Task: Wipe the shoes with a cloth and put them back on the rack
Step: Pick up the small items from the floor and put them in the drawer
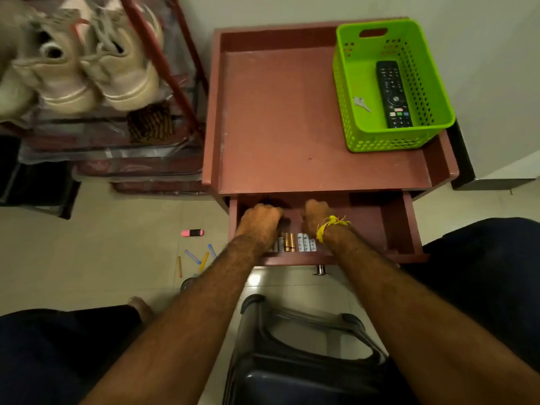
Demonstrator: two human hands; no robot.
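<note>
Both hands inside open drawer [397, 217] at frame center, reaching toward its back under the tabletop. Left hand [258, 222] knuckles up, fingers curled down and tucked out of sight; cannot tell whether holding anything. Right hand [317, 216] likewise, fingers bent forward into shadow, grip unclear; yellow thread [328, 226] tied at that wrist. Row of batteries [295, 243] lying along drawer's front edge, between the two wrists. Metal knob [320, 270] under drawer front.

Shoes [87, 62], cream pair with laces, upper left of frame, side by side on top shelf of red-framed rack [166, 65], blurred. Brown patterned item [150, 122] on shelf below, just under right shoe. No cloth identifiable.

Reddish-brown side table [292, 118] upper center, raised rim. Green perforated basket [359, 80] on its upper-right corner, holding black remote [393, 95] and a key [361, 104] beside it.

Floor left of drawer: pink highlighter [192, 232], scattered pens [198, 260] below it. Dark plastic stool [306, 346] at bottom center between forearms. Dark-trousered legs at lower left and right edges, bare foot [141, 306] lower left.
</note>
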